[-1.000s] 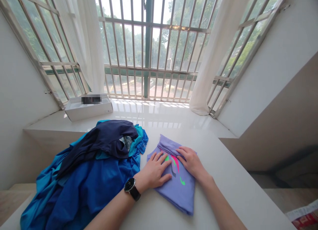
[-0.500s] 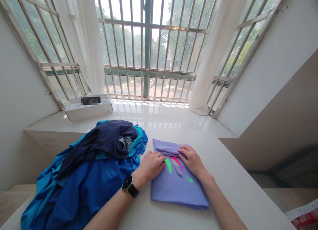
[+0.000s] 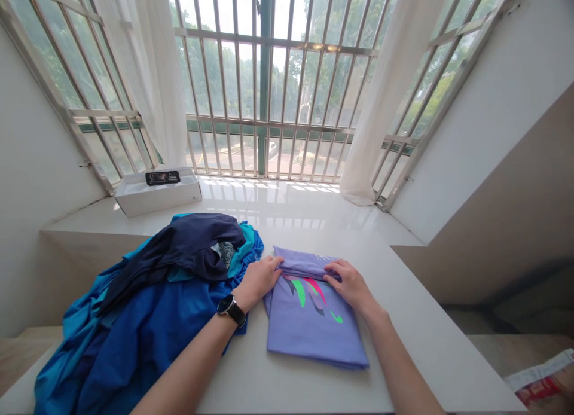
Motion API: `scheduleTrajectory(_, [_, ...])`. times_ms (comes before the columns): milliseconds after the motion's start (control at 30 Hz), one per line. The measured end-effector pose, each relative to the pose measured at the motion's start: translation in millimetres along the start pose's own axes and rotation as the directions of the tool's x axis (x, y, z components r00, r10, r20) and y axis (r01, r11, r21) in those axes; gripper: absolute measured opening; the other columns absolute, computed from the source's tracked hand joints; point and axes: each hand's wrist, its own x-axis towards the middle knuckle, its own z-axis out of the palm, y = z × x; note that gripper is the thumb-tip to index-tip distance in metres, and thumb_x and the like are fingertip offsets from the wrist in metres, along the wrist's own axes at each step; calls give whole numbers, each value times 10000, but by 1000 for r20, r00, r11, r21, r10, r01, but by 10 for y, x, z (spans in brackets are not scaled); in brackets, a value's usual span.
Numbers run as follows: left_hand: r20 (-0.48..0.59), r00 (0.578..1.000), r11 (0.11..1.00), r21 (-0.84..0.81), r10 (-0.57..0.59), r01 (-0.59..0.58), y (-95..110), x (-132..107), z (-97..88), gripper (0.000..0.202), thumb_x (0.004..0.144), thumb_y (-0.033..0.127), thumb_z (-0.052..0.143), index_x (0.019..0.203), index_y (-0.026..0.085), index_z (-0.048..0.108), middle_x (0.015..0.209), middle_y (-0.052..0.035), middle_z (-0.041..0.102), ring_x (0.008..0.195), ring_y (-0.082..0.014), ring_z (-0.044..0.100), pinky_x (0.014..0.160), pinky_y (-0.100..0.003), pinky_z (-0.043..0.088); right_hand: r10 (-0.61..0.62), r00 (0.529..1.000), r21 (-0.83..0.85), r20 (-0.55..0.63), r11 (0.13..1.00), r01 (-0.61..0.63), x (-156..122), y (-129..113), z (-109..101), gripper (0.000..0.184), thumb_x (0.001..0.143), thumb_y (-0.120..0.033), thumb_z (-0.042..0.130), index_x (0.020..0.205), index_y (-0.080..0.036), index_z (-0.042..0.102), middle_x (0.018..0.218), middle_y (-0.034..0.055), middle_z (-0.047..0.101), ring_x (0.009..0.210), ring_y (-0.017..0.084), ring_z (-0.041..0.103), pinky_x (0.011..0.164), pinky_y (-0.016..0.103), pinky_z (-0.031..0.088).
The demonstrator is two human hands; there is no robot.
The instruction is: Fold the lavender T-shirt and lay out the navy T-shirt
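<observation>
A folded lilac T-shirt [image 3: 311, 328] with a pink, green and dark print lies on the white table [image 3: 421, 337] in front of me. My left hand [image 3: 259, 278], a black watch on its wrist, pinches the shirt's far left corner where a flap is folded over. My right hand [image 3: 348, 283] grips the same folded flap at its right end. Both hands have their fingers curled round the fabric edge.
A heap of blue, teal and navy clothes [image 3: 156, 307] covers the table's left side, touching my left wrist. Behind it a white box [image 3: 156, 195] with a black phone [image 3: 162, 177] on top sits on the window sill. Barred windows and white curtains [image 3: 381, 104] stand beyond.
The lilac shirt has turned from slanted to square with me. Both hands have moved from lying flat on its print up to the far folded edge and closed on it.
</observation>
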Motion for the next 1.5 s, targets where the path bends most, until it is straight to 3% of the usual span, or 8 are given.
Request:
scheduleTrajectory(200, [-11,998,996,67,54,-53,-24,27,-51,387,965,355,539,1349,312,532,1032,-46,683,889,-236,690,721,-295,506,56,998,-1,27,998,-56,-29,26,-115,123,820,-272,600,914,-225,663,958,37,637,850,182,614,782,310,487])
scheduleTrajectory(367, [-123,989,996,32,82,-79,-53,-8,-8,288,961,290,555,1242,299,619,1074,-30,655,859,-197,674,733,-278,498,47,998,-1,45,999,-47,-29,33,-108,105,838,-254,557,863,-228,656,913,33,640,825,180,609,772,311,478])
scheduleTrajectory(700, [-137,986,994,-40,93,-99,-50,22,37,161,967,230,544,974,235,704,958,-21,681,847,-172,667,724,-246,484,29,998,27,57,999,-30,-15,61,-120,128,853,-268,535,821,-233,654,878,29,655,797,185,619,757,320,478])
scheduleTrajectory(1067, [-276,957,985,-121,86,-123,-60,1,64,177,990,228,503,981,203,678,979,-32,684,894,-166,671,770,-227,491,44,997,13,64,999,-45,-19,73,-144,122,830,-270,538,801,-233,651,854,31,656,784,190,624,756,318,480])
scheduleTrajectory(1333, [-100,992,993,-83,73,-81,-86,-11,70,217,992,255,467,958,214,677,961,-34,679,841,-171,674,737,-242,495,128,987,-12,94,992,-128,-33,7,-178,131,831,-293,533,785,-235,641,846,26,663,771,187,620,746,314,474])
scheduleTrajectory(1500, [-72,996,997,-58,56,-60,-65,-23,37,243,998,264,438,959,211,672,957,-43,674,851,-174,670,725,-243,482,137,986,4,95,990,-138,-29,16,-183,128,819,-307,560,771,-237,656,819,25,672,751,184,621,730,302,479])
